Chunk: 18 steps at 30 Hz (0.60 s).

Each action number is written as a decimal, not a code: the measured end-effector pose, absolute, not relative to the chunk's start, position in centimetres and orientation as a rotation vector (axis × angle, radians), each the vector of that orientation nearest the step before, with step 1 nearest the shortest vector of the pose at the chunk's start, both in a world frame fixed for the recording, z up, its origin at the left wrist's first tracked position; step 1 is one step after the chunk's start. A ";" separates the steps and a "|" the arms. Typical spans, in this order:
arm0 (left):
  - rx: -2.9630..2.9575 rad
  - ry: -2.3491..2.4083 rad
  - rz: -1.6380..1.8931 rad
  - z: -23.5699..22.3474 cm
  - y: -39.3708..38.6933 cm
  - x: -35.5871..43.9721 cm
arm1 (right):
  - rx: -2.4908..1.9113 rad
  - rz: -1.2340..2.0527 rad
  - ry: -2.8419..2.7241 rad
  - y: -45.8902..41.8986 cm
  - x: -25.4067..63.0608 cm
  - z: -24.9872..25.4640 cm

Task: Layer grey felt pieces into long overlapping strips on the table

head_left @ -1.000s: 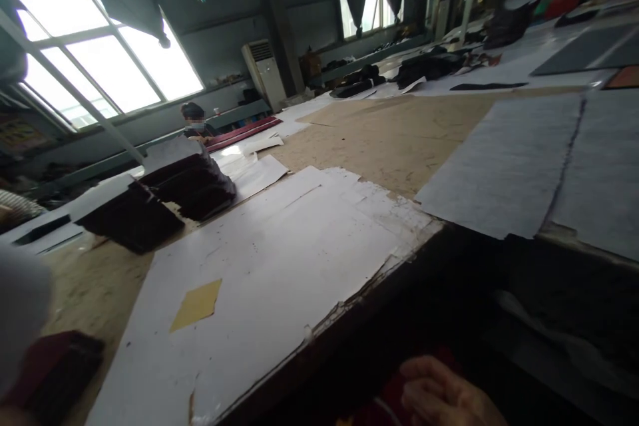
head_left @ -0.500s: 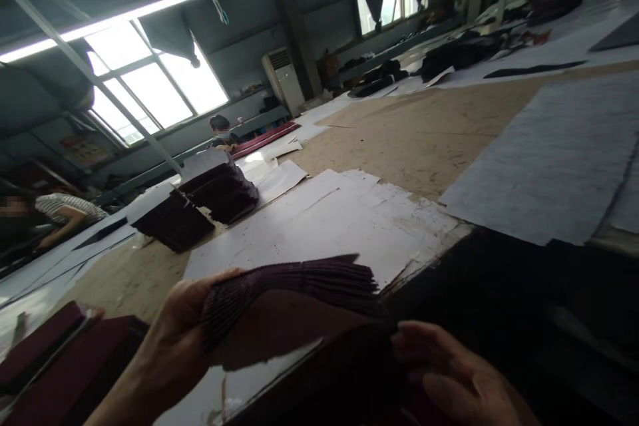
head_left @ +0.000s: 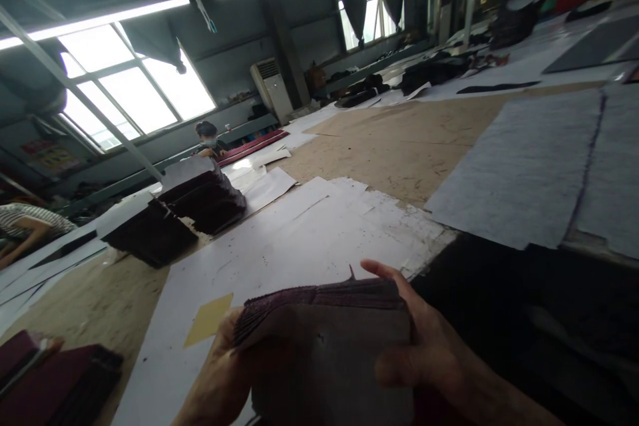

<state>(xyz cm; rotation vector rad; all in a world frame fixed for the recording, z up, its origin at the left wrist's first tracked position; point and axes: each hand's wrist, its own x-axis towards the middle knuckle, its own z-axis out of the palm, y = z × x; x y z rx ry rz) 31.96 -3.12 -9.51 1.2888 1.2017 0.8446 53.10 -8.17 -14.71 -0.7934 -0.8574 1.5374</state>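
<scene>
Right hand [head_left: 436,349] has clasped stack [head_left: 324,353] from the right.

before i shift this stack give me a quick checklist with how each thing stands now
1. Left hand on the stack: ok, at its left end.
2. Right hand on the stack: ok, at its right end, thumb across the near face.
3. Top edges even: not ok, a sliver sticks up near the right hand.
4. Yellow card on the white sheet: ok, beside the left hand.
5. Bottom edges even: cannot tell, too dark and cut off.
</scene>
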 end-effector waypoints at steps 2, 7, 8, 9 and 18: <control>1.272 1.146 0.866 -9.8 -2.6 32.0 | -0.853 1.491 -0.818 -7.7 53.2 -14.5; 1.124 1.044 0.950 -10.4 -0.5 32.0 | -0.823 1.562 -0.775 -5.2 53.5 -14.2; 1.086 1.049 0.952 -10.6 0.2 31.9 | -0.874 1.533 -0.790 -4.4 53.5 -14.0; 1.056 1.059 0.955 -10.9 1.1 31.8 | -0.941 1.470 -0.813 -3.5 53.6 -13.9; 0.956 1.142 1.016 -15.5 8.7 32.4 | -1.354 1.385 -1.026 6.7 53.5 -14.9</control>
